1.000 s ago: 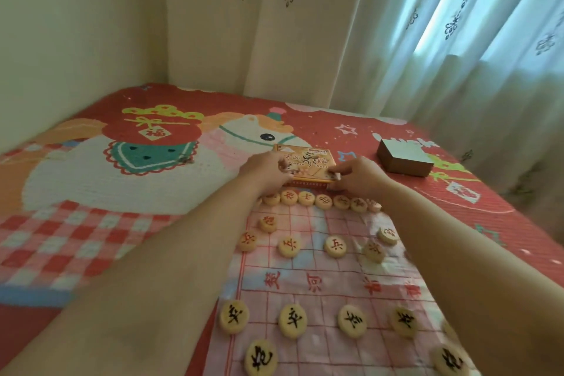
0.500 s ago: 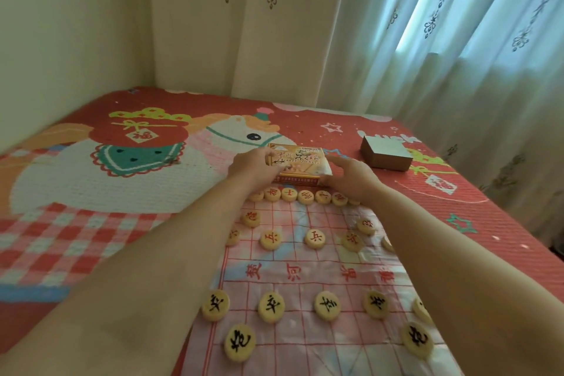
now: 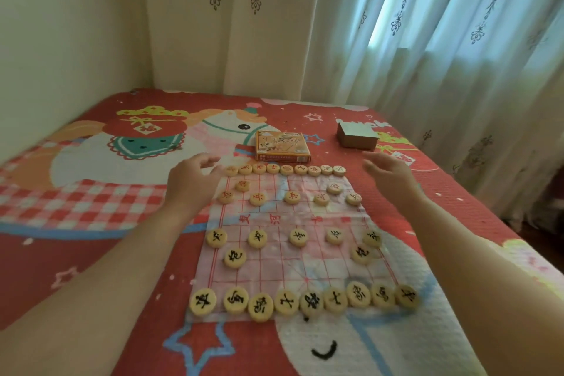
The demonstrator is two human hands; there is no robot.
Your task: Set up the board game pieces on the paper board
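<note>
A thin paper board [image 3: 287, 220] with a red grid lies on the bed. Round wooden pieces with red characters [image 3: 285, 169] line its far edge, with more rows in front of them. Pieces with black characters [image 3: 305, 302] line the near edge, with several more [image 3: 258, 238] toward the middle. An orange game box [image 3: 282, 146] lies just beyond the board. My left hand [image 3: 190, 181] hovers at the board's far left corner, fingers relaxed and holding nothing. My right hand [image 3: 389, 175] hovers off the far right corner, fingers spread and holding nothing.
The bed has a red cartoon-print cover [image 3: 91, 223]. A small grey box [image 3: 357, 136] sits beyond the board to the right. Curtains [image 3: 427, 40] hang behind the bed, and a wall [image 3: 61, 40] stands on the left.
Both hands let go of the orange game box and drew back and apart. The box now lies beyond the board. The view tilted down, showing the near row of black pieces.
</note>
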